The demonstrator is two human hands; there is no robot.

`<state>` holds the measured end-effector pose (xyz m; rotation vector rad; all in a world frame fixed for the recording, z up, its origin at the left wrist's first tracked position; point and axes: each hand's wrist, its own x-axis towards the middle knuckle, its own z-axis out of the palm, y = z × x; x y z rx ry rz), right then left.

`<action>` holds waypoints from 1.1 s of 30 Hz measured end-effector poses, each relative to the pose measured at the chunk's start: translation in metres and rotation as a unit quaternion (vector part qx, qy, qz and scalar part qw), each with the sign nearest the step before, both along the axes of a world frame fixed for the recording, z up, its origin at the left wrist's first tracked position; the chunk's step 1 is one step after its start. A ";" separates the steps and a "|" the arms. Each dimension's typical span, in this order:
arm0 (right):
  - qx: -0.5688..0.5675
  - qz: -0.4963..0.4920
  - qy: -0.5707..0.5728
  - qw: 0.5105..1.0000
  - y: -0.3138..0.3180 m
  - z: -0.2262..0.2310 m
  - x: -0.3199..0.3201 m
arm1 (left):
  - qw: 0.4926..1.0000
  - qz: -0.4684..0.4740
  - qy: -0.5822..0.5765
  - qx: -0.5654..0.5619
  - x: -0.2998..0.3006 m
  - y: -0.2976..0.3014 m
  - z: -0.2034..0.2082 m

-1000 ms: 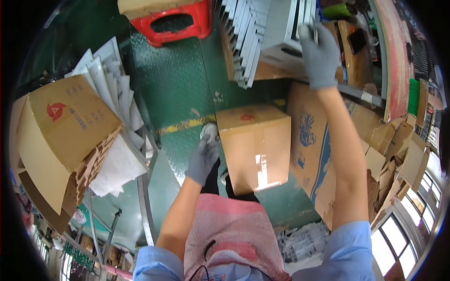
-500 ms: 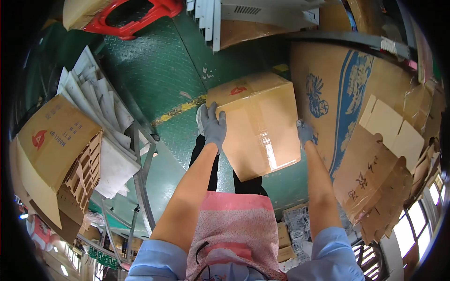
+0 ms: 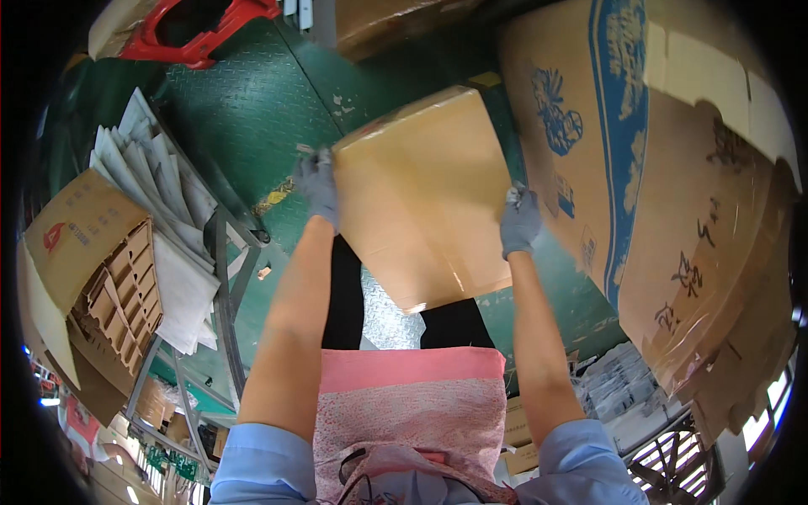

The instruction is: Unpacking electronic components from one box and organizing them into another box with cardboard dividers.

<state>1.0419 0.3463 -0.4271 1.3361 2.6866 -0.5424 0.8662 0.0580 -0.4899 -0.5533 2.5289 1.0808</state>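
A closed brown cardboard box (image 3: pixel 425 198) is between my hands, in front of my legs, with its broad face tilted up toward me. My left hand (image 3: pixel 317 187), in a grey glove, is closed at the box's left edge. On the opposite edge my right hand (image 3: pixel 520 220), also gloved in grey, is closed against the side. The fingertips of both hands are partly hidden or blurred. A taped seam runs along the box's far edge.
At right leans a large cardboard sheet (image 3: pixel 572 160) with blue printing. On the left are an open carton (image 3: pixel 80 219) with cardboard dividers, white sheets (image 3: pixel 168 210) and a metal frame (image 3: pixel 225 311). A red plastic stool (image 3: pixel 198 50) stands far left on the green floor (image 3: pixel 244 109).
The box has come nearer to me and shifted left, tipping so that its broad face shows more. Both hands moved with it. The view has swung, and the printed sheet appears closer.
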 end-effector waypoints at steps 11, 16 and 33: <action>0.017 0.066 0.147 0.987 -0.100 0.068 0.011 | 0.998 0.052 0.023 0.002 0.002 -0.078 -0.028; -0.398 0.042 0.154 0.904 -0.119 0.119 0.042 | 0.971 0.157 -0.039 0.177 0.003 -0.184 -0.088; -0.469 -0.572 0.326 0.588 -0.048 -0.160 0.213 | 0.842 0.196 -0.236 0.444 -0.007 -0.244 -0.109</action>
